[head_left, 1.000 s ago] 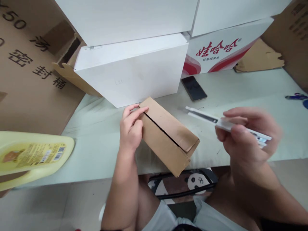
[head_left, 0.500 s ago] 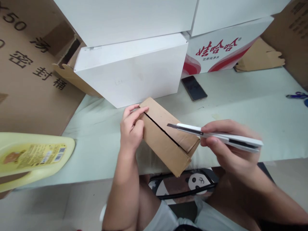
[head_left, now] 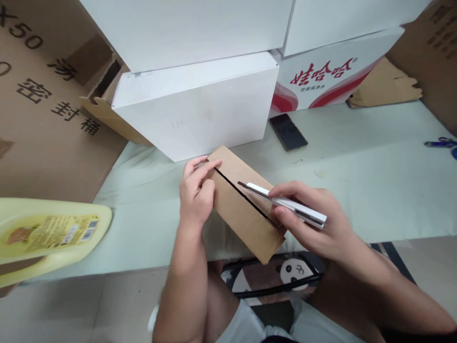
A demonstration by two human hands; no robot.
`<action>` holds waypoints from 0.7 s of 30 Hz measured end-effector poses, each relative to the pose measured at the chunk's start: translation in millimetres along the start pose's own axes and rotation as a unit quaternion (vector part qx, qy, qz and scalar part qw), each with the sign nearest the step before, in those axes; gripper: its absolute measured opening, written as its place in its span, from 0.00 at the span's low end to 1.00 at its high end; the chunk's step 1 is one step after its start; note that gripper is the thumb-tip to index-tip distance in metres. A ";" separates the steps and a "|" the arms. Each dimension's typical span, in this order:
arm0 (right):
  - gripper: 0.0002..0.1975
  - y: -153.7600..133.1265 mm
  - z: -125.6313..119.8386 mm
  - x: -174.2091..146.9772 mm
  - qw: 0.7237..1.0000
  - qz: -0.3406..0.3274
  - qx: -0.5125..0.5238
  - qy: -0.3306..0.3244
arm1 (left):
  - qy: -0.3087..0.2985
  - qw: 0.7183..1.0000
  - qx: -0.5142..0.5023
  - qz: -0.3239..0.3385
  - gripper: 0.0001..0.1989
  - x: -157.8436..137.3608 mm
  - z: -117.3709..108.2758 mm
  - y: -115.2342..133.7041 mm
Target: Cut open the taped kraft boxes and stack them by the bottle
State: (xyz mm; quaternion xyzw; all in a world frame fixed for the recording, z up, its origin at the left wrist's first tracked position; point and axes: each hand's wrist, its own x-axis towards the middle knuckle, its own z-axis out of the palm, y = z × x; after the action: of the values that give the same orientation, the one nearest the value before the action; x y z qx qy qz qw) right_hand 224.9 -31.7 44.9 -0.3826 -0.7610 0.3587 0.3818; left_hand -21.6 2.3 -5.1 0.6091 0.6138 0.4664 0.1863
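Note:
A small brown cardboard box [head_left: 243,214] rests slantwise near the front edge of the table, with a dark seam running along its top. My left hand [head_left: 196,193] grips its far left end, fingers over the top and the rest curled at the side. In my right hand [head_left: 310,214] is a white utility knife [head_left: 285,202], pinched between thumb and fingers. Its dark blade is out and points left, over the box's top close to the seam. Whether the blade tip touches the cardboard I cannot tell. My right hand partly covers the box's near right end.
White boxes [head_left: 200,109] are stacked behind, beside a red-lettered carton [head_left: 321,76]. A phone [head_left: 288,132] lies on the pale table cover [head_left: 374,181]. At left are a yellow bottle [head_left: 71,233] and a large carton [head_left: 46,143]. A blue-purple object [head_left: 442,143] lies far right.
My right hand has moved left with the utility knife, bringing the blade nearer the seam and turning the handle more toward me. My left hand and the box stay almost where they were.

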 end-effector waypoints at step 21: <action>0.07 -2.8 -5.4 -1.6 0.998 -0.058 -0.036 0.011 | 0.000 1.000 -0.004 0.008 0.24 0.2 0.4 -2.6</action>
State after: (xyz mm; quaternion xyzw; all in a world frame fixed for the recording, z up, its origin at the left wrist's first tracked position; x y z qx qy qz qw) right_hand 229.3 -33.0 49.2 -0.3548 -0.7904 0.3042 0.3960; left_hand -22.8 3.0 -7.2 0.6135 0.6069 0.4704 0.1844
